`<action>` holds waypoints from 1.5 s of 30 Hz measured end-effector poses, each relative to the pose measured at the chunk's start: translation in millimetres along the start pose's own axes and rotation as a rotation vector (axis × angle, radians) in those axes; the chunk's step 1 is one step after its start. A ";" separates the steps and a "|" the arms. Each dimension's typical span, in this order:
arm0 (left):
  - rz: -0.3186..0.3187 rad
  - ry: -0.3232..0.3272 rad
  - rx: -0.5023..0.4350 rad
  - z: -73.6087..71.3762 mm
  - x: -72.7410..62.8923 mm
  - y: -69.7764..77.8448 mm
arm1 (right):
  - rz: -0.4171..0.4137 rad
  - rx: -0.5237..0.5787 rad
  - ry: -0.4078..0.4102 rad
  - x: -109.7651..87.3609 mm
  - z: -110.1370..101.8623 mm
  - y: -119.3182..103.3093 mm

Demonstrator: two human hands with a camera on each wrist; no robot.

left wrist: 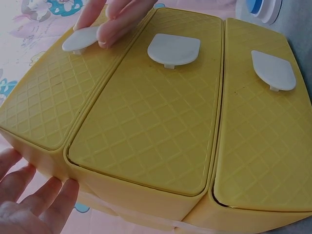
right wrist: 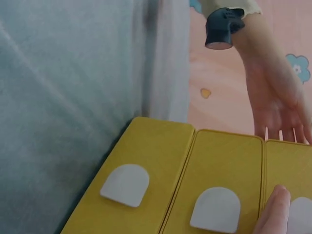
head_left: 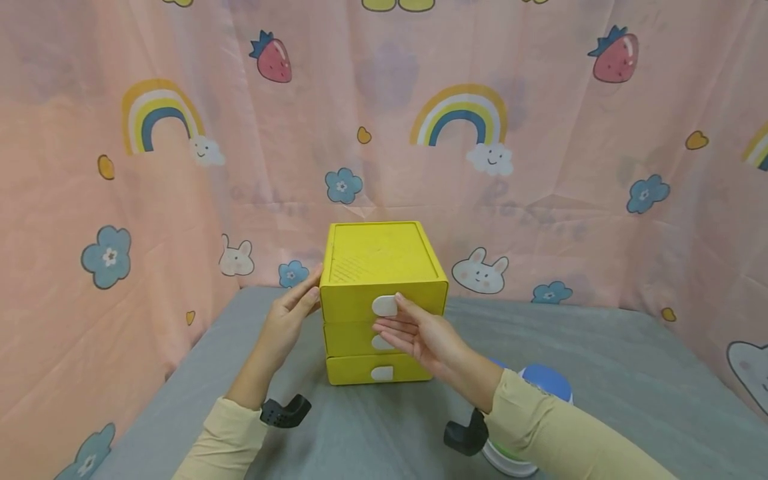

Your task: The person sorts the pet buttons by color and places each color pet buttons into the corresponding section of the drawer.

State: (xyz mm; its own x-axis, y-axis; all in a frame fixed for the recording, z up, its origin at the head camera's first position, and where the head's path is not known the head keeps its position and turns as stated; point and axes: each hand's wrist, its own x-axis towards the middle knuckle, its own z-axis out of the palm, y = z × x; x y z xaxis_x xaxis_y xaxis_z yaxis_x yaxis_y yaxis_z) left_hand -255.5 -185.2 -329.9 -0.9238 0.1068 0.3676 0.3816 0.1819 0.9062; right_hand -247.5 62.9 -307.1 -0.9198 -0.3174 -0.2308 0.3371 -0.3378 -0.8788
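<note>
A yellow three-drawer box stands on the grey cloth, with a white rounded pull tab on each drawer front. My right hand is at the top drawer, its thumb on the right edge of the top tab and its fingers at the tab's lower edge. The middle tab is partly covered by those fingers in the head view, while the bottom tab shows whole. My left hand rests with extended fingers against the box's left side, near the top. All drawers sit closed.
Under my right forearm is a container with a blue top, mostly hidden by the sleeve. A black wrist camera hangs at my left wrist, another at my right. Behind the grey-covered table hangs a pink patterned curtain.
</note>
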 end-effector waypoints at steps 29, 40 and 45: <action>0.007 -0.001 -0.001 0.0 0.7 -0.1 | 0.125 -0.200 -0.084 6.0 -38.8 38.6; 0.002 0.007 0.004 0.3 0.8 -0.6 | 0.136 -0.152 -0.055 13.9 -32.4 41.2; 0.021 0.005 0.004 0.2 1.2 -1.7 | 0.143 -0.128 -0.056 16.5 -30.7 42.2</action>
State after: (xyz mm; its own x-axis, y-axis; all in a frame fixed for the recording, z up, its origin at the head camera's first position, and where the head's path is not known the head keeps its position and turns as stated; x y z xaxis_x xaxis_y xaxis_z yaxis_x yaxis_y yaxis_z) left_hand -257.3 -185.2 -331.1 -0.9157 0.1054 0.3879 0.4013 0.1832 0.8975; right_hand -254.6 70.5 -360.8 -0.8506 -0.4041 -0.3364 0.4316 -0.1712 -0.8857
